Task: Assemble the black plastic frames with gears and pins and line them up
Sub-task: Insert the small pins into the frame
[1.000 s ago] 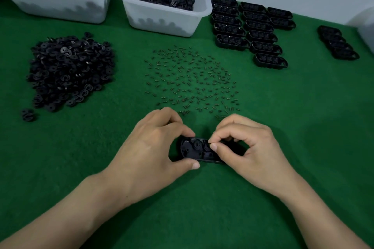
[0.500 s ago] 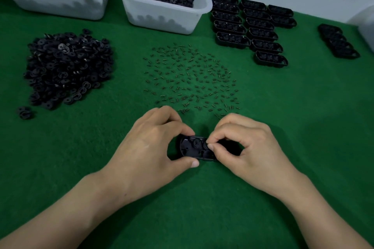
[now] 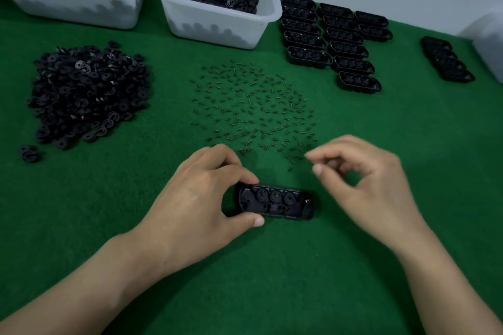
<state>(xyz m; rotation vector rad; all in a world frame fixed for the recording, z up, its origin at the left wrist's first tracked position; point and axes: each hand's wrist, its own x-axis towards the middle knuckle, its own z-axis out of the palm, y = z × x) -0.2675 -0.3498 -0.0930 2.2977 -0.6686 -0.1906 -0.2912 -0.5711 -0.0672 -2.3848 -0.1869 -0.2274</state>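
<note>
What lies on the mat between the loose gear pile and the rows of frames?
The scatter of small pins, seen in the head view.

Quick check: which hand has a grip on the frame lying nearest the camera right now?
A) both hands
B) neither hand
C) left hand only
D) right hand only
C: the left hand pinches the frame at its left end between thumb and fingers, while the right hand hovers clear of it, near the scattered pins.
</note>
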